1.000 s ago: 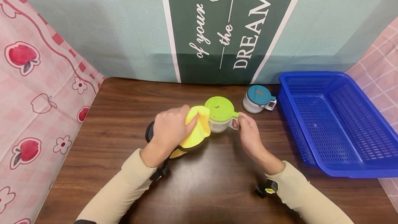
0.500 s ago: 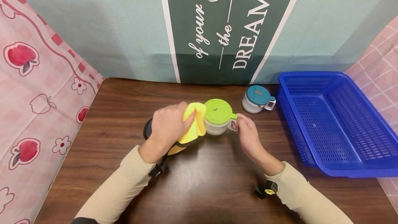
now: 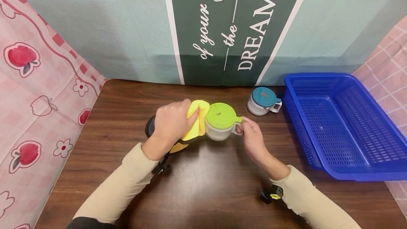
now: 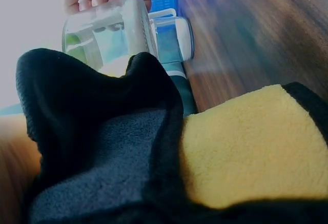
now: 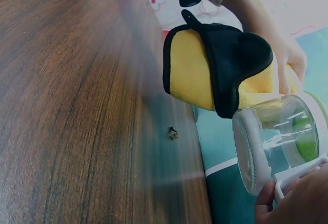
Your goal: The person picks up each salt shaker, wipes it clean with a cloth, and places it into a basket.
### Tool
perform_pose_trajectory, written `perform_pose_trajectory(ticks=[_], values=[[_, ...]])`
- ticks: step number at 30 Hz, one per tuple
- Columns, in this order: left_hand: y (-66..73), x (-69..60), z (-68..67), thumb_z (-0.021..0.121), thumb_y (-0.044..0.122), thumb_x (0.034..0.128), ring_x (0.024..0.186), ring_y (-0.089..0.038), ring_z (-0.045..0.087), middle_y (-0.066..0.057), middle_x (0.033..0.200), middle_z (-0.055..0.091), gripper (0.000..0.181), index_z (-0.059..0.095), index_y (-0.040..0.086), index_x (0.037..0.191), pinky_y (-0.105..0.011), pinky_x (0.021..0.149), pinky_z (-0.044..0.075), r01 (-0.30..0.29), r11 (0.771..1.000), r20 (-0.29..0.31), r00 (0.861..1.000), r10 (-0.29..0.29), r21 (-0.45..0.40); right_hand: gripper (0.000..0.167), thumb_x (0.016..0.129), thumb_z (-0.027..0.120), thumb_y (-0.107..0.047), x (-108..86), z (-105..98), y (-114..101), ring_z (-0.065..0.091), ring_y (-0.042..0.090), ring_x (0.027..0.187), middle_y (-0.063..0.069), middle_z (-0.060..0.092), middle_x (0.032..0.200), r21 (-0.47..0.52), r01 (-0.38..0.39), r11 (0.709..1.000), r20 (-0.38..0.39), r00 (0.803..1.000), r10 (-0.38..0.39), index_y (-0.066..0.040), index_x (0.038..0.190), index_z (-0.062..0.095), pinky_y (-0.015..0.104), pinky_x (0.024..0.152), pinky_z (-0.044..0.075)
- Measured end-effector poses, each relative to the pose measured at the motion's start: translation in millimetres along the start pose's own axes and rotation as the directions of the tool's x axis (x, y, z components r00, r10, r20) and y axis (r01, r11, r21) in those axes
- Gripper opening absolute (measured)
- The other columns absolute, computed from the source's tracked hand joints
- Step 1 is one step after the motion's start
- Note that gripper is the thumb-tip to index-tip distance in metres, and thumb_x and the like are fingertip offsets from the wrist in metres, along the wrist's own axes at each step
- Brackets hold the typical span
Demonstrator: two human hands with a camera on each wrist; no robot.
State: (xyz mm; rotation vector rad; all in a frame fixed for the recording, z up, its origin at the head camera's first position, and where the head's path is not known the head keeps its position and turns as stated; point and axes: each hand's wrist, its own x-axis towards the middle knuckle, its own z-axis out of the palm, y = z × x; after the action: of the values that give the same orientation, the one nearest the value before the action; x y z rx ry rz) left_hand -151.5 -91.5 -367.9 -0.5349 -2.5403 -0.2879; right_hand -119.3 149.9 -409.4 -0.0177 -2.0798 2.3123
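Holding the jar (image 3: 220,123): my right hand (image 3: 253,138) grips its handle (image 3: 237,129), above the wooden table (image 3: 197,193).
Jar: round clear glass, lime-green lid (image 3: 225,118) with an illegible small mark (image 3: 218,114).
Cloth (image 3: 196,124): plush yellow and grey, black-edged, bunched in my left hand (image 3: 171,123), touching the jar's side.
Beyond: teal-lidded jar (image 3: 263,101), perforated blue basket (image 3: 365,177).
Banner (image 3: 219,64): "of your", "the", "DREAMS".

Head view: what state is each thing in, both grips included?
Clear glass jar with lime-green lid, closed, held above the brown wood-grain table
Clear glass jar with teal lid, closed, standing upright
Yellow and dark-grey plush cloth, bunched
Blue rectangular plastic basket, upright, open on top
Left grip, curled round the cloth
Right grip, holding the lime-lidded jar's handle
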Motion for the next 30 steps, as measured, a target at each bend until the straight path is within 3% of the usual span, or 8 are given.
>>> perform_pose_trajectory(ticks=[4,11,21,30], values=[[-1.3,1.5,1.4,0.07,0.034,0.0917,0.044,-0.024,0.05,-0.003,0.053,0.043,0.036,0.052,0.009,0.073,-0.039,0.039,0.039,0.005,1.0,0.001,1.0,-0.005,0.003,0.022,0.089,0.032,0.003,0.5,0,0,0.035,0.015,0.071,0.004,0.033,0.072,0.032,0.015,0.999,0.001,1.0,-0.015,-0.004,0.068,0.034,0.027,0.07,0.03],[-5.7,2.5,5.5,0.07,0.028,0.0894,0.043,-0.026,0.05,-0.003,0.052,0.041,0.033,0.05,0.008,0.071,-0.039,0.038,0.039,0.008,1.0,-0.058,0.998,-0.008,0.0,0.022,0.09,0.03,0.003,0.5,0,1,0.03,0.014,0.066,0.004,0.027,0.068,0.081,0.035,0.996,-0.009,0.999,-0.035,-0.001,0.069,0.029,0.027,0.066,0.027],[-7.0,3.8,9.6,0.068,0.026,0.0897,0.042,-0.023,0.045,-0.001,0.053,0.036,0.033,0.048,0.008,0.07,-0.036,0.037,0.035,-0.003,1.0,-0.084,0.996,0.002,-0.01,0.027,0.092,0.029,0.003,1.9,2,0,0.024,0.015,0.062,-0.001,0.025,0.065,0.195,0.064,0.979,-0.068,0.996,-0.051,-0.009,0.067,0.033,0.029,0.062,0.022],[-11.3,4.8,8.2,0.069,0.027,0.0904,0.043,-0.023,0.046,-0.001,0.054,0.038,0.034,0.048,0.009,0.07,-0.035,0.038,0.035,-0.056,0.998,-0.097,0.994,0.054,-0.023,0.027,0.092,0.029,0.002,3.6,0,0,0.023,0.016,0.062,-0.003,0.026,0.064,0.197,0.065,0.978,-0.08,0.996,-0.05,-0.008,0.067,0.03,0.037,0.066,0.016]])
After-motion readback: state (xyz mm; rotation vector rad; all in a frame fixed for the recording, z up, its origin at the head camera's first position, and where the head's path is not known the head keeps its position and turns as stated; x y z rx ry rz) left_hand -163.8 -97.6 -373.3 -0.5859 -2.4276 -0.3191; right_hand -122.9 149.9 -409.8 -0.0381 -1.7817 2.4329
